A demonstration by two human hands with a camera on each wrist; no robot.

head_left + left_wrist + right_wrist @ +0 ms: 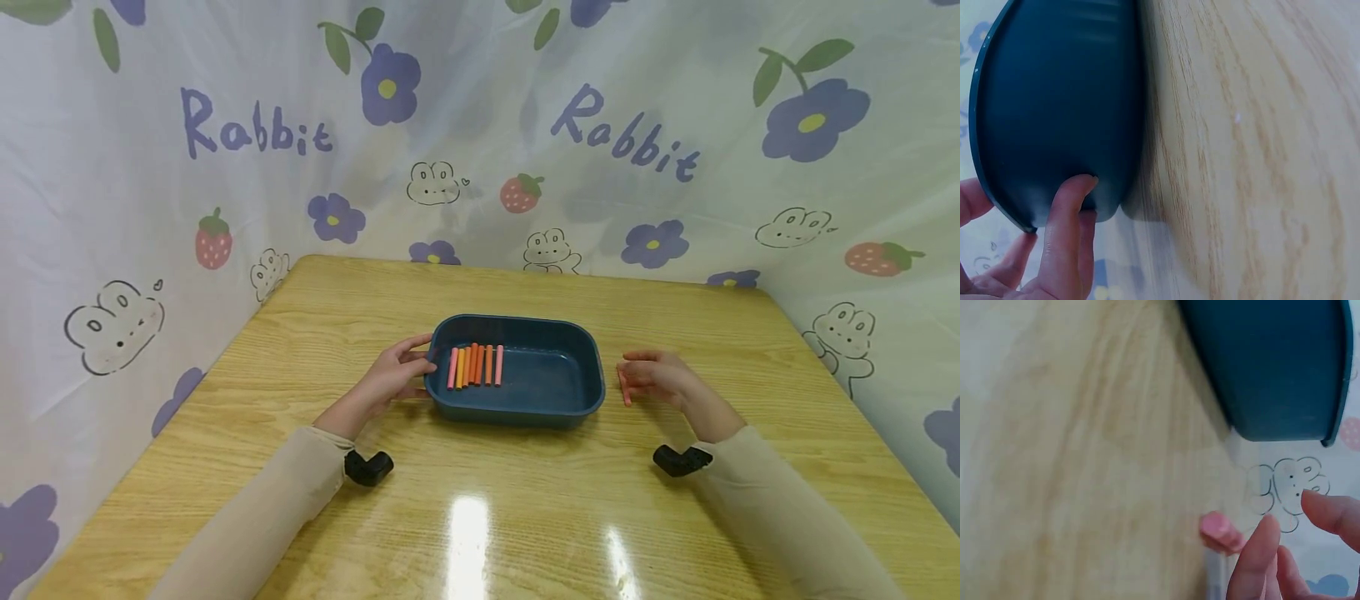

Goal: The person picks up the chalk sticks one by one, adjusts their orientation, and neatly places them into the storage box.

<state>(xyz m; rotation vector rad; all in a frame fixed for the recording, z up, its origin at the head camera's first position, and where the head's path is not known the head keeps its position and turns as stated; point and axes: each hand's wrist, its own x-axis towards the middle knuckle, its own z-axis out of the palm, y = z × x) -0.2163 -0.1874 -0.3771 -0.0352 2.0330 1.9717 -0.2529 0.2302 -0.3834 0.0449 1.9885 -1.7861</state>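
Observation:
A dark blue rectangular tub point(551, 375) stands on the table. Inside, toward its left end, several slim crayon-like sticks point(477, 365) in pink, yellow and orange lie side by side in a row. My left hand point(386, 375) grips the tub's left end, one digit at the rim; in the left wrist view its fingers point(1063, 234) press the outer wall. To the right of the tub, a reddish-pink stick point(625, 387) is beside the fingers of my right hand point(663, 383). Thumb and fingertips of that hand stand apart in the right wrist view, with the pink stick point(1219, 531) close by.
The wooden table point(360, 525) reaches back to a white cloth point(480, 108) printed with rabbits, flowers and strawberries, which also hangs along both sides. Black wrist mounts point(367, 468) sit at both sleeve cuffs.

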